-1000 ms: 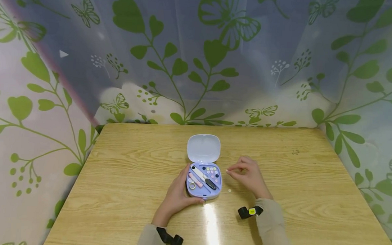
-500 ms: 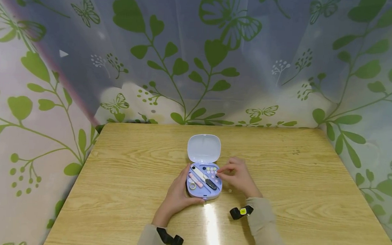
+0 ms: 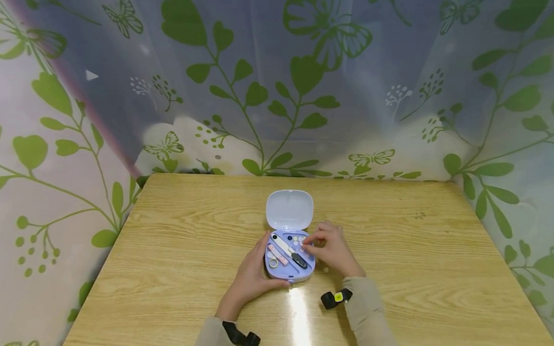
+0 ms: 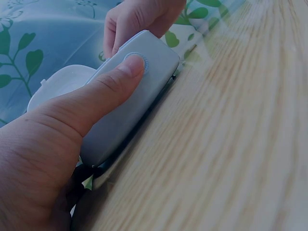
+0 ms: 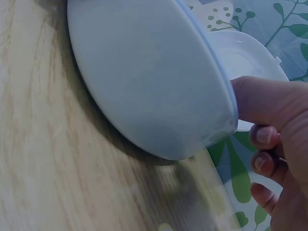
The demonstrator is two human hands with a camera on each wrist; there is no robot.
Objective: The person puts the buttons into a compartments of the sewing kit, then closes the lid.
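Observation:
A lilac sewing kit box (image 3: 289, 277) stands on the table with its lid (image 3: 289, 210) tipped back. My left hand (image 3: 250, 274) grips its left side, and the thumb presses the round front catch, as the left wrist view shows. Thumb and index finger of my right hand (image 3: 331, 248) pinch a small button over the right compartment; the fingertips largely hide it. Several small buttons (image 3: 295, 239) lie in that compartment. Beside them are thread snips (image 3: 297, 257) with a black end, a pink-and-white roll (image 3: 278, 255) and a metal ring (image 3: 273, 263).
One pale button (image 3: 326, 270) lies on the wooden table (image 3: 187, 241), right of the box and under my right wrist. A patterned curtain (image 3: 242, 105) hangs behind and along the sides of the table.
My right hand has moved left, from beside the box to over its button compartment, fingertips still together. The left hand and the box have stayed in place.

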